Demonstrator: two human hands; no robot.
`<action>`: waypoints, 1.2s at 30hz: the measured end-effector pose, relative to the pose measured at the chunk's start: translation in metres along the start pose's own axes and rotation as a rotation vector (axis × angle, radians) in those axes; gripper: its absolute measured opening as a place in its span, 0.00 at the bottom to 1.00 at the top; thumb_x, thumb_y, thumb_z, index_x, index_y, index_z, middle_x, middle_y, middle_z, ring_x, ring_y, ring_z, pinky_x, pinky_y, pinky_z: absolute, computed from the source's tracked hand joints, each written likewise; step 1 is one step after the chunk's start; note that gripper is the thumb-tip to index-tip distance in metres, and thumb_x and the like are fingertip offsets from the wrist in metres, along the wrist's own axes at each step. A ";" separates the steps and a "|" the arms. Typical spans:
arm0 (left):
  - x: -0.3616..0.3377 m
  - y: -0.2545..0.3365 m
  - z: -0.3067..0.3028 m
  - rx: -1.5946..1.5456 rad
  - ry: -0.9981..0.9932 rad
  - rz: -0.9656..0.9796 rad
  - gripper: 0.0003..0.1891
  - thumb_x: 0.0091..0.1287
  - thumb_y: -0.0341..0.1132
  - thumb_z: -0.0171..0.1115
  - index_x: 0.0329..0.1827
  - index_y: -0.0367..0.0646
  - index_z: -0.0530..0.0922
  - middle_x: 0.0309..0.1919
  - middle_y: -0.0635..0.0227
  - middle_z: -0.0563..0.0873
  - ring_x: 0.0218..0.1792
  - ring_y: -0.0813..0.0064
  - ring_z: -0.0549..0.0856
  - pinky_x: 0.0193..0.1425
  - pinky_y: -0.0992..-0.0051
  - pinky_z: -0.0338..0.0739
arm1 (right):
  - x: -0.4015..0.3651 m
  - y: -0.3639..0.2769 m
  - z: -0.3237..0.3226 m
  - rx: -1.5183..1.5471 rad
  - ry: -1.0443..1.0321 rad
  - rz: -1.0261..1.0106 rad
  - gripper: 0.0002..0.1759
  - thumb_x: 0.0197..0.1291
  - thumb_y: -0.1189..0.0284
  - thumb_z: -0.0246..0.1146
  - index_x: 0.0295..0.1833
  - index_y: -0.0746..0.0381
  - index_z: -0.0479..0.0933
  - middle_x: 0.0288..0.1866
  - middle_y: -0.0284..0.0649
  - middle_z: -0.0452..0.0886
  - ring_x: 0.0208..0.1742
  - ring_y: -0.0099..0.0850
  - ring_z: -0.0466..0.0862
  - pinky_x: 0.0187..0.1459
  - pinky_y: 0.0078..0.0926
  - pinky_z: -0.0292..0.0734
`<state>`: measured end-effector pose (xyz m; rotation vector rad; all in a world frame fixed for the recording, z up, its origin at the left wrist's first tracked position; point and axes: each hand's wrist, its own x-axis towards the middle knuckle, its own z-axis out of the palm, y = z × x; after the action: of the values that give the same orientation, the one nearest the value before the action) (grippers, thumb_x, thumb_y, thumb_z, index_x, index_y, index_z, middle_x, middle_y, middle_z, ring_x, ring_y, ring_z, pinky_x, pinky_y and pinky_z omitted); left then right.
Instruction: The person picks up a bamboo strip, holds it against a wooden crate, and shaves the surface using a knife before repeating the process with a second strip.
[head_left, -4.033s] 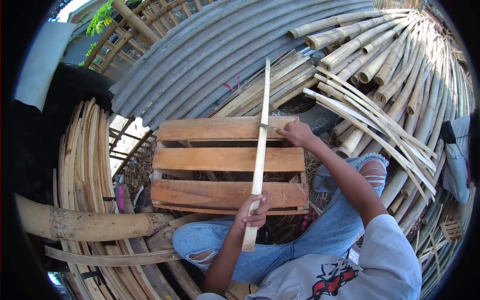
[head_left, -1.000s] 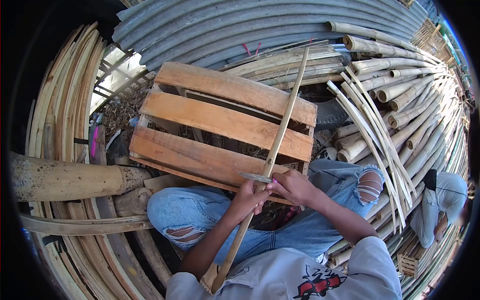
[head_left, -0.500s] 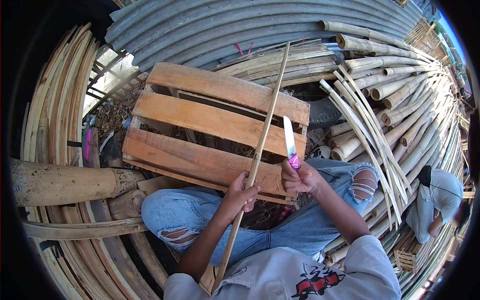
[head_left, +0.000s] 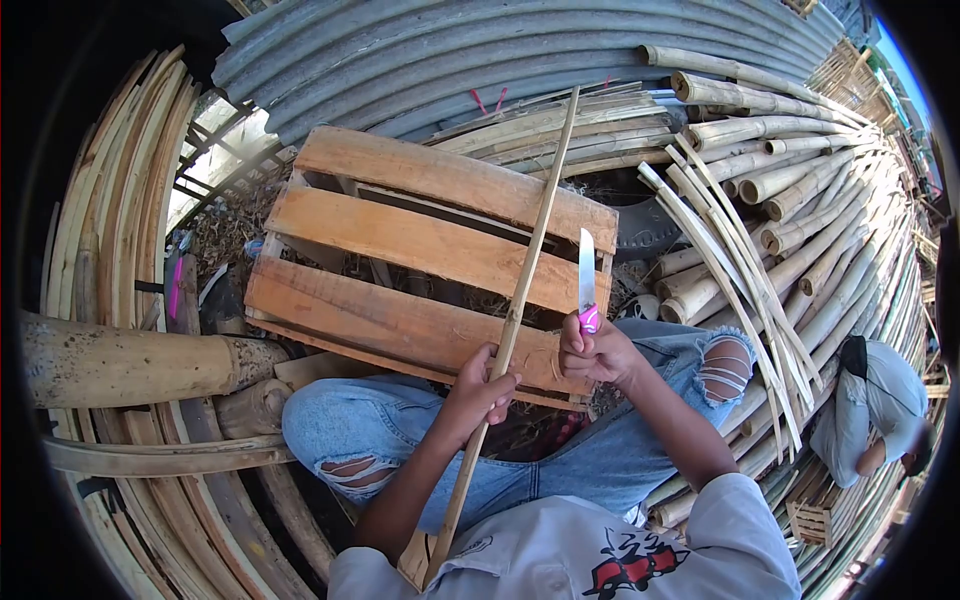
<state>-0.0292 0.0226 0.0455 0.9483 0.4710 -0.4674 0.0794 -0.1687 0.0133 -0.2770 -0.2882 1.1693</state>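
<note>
My left hand [head_left: 482, 390] is closed around a long, narrow bamboo strip [head_left: 533, 245]. The strip slants from my chest up across the slatted wooden crate [head_left: 400, 232], its far tip beyond the crate's back slat. In my right hand [head_left: 600, 355] is a knife [head_left: 587, 275] with a pink and white handle, its blade pointing up and away from me. The blade stands to the right of the strip, apart from it. Both hands are over the crate's near edge, above my lap.
Split bamboo strips [head_left: 735, 250] lean beside my right knee. Whole bamboo poles [head_left: 790, 180] are piled on the right, where another person [head_left: 880, 405] crouches. Corrugated sheeting [head_left: 500, 50] spans the back. A thick bamboo pole [head_left: 140, 368] and stacked slats [head_left: 125, 200] lie on the left.
The knife has turned more upright and shifted slightly to the right as my right hand rotated. My left hand and the bamboo strip are nearly still.
</note>
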 end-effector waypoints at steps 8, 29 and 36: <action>-0.001 0.000 -0.001 0.015 -0.029 -0.010 0.10 0.63 0.25 0.56 0.42 0.42 0.65 0.17 0.76 0.68 0.11 0.89 0.65 0.12 0.86 0.59 | 0.004 0.000 -0.002 0.032 0.039 -0.076 0.12 0.62 0.66 0.63 0.36 0.61 0.68 0.19 0.24 0.58 0.16 0.15 0.54 0.20 0.17 0.50; 0.000 -0.002 -0.002 0.064 -0.020 0.005 0.10 0.64 0.27 0.57 0.43 0.42 0.65 0.18 0.75 0.69 0.11 0.88 0.66 0.13 0.85 0.61 | 0.006 0.001 -0.001 -0.010 0.163 -0.125 0.12 0.61 0.67 0.64 0.35 0.60 0.69 0.20 0.24 0.59 0.16 0.15 0.54 0.21 0.16 0.51; 0.000 -0.001 0.002 0.049 0.023 0.004 0.10 0.63 0.23 0.55 0.43 0.42 0.65 0.17 0.76 0.67 0.09 0.88 0.63 0.12 0.85 0.57 | 0.006 0.002 -0.001 0.001 0.195 -0.132 0.12 0.61 0.65 0.64 0.36 0.60 0.69 0.20 0.24 0.59 0.16 0.15 0.54 0.21 0.17 0.50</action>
<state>-0.0297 0.0207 0.0454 1.0025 0.4799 -0.4662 0.0806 -0.1629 0.0119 -0.3632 -0.1324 1.0037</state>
